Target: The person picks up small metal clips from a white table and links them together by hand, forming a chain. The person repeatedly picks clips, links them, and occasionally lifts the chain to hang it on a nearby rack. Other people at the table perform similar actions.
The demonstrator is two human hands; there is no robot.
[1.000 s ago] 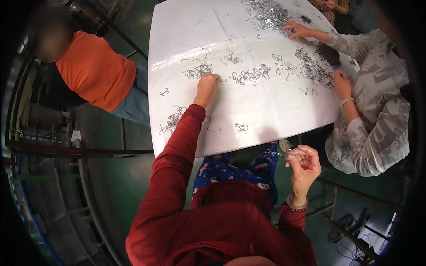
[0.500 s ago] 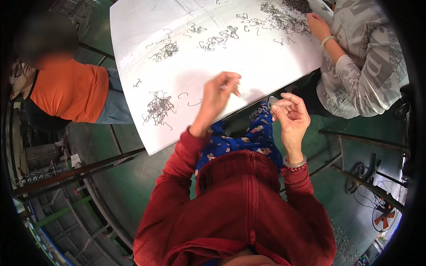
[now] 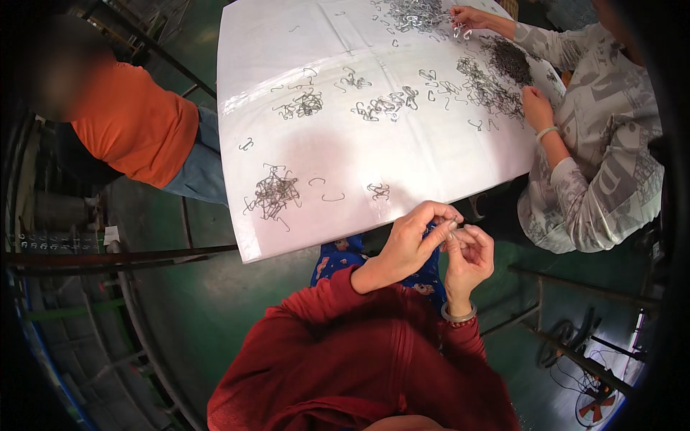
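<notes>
My left hand point(image 3: 417, 243) and my right hand point(image 3: 468, 260) meet just off the near edge of the white table point(image 3: 424, 165), above my lap. The fingertips of both are pinched together. Between them is something small and greyish, too hidden to make out. A small cluster of bent wire hooks point(image 3: 379, 190) lies on the table near my left hand. Farther left sits a tangled pile of wire hooks point(image 3: 275, 192). Two loose hooks, one of them a curved wire hook point(image 3: 333, 197), rest between pile and cluster.
More hooks form piles across the table, including a dark heap point(image 3: 509, 61) and a shiny pile point(image 3: 413, 13). At right a co-worker's hand point(image 3: 537, 109) touches the table; the other holds hooks. A person in orange point(image 3: 144, 122) sits left. A fan point(image 3: 596, 409) stands lower right.
My left hand has left the table top and come right to meet my right hand, its fingers now pinched. The view has shifted, showing more of the table's far side.
</notes>
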